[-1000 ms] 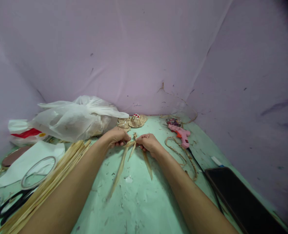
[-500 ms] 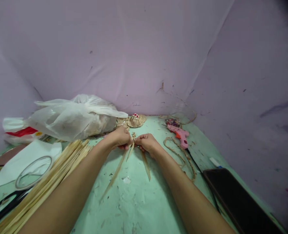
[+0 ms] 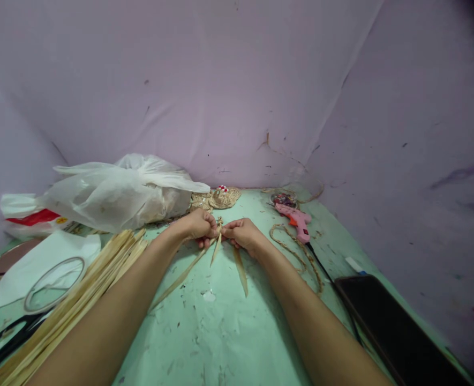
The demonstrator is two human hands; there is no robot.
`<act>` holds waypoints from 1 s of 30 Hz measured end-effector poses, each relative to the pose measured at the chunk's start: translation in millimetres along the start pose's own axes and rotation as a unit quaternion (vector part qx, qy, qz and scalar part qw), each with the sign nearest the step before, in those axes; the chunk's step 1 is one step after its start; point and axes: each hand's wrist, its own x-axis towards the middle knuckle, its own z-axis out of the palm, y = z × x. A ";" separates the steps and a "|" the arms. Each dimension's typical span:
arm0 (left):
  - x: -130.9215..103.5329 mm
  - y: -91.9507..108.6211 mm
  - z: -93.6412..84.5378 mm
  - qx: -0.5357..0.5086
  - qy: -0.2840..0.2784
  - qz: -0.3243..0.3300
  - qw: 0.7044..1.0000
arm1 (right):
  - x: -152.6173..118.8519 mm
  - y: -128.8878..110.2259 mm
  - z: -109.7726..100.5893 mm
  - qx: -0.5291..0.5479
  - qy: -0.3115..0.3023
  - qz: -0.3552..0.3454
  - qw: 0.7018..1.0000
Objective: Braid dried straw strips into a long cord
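Note:
Near the middle of the green table, my left hand (image 3: 202,226) and my right hand (image 3: 240,235) face each other, fingers pinched on dry, straw-coloured fibre strips (image 3: 217,247). A short braided part (image 3: 219,221) shows just above the fingertips, between the two hands. One long strip slants down to the left from my left hand, a short one hangs in the middle, and another hangs below my right hand. The exact crossing of the strips is hidden by the fingers.
Left: a bundle of dry strips (image 3: 116,262), black-handled scissors (image 3: 15,335), a hoop (image 3: 54,284), a white plastic bag (image 3: 120,195). Behind lie woven pieces (image 3: 225,198). Right: a pink glue gun (image 3: 296,221) with its cord, a braided cord (image 3: 287,244), a black phone (image 3: 389,327).
The long strip at my left hand has swung further out to the left. The middle strip hangs slightly more to the right. Both hands stay in nearly the same place.

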 end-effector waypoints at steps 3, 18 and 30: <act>-1.2 0.8 -2.0 -0.003 0.001 0.003 1.000 | 0.0 -0.7 -0.5 -0.001 -0.002 -0.002 1.000; 3.3 4.4 4.6 0.177 0.143 -0.018 0.974 | 5.5 8.7 0.2 -0.070 0.026 -0.015 0.997; -4.3 20.6 26.4 0.272 0.190 -0.015 0.943 | 0.8 1.1 9.1 -0.015 0.059 0.040 0.997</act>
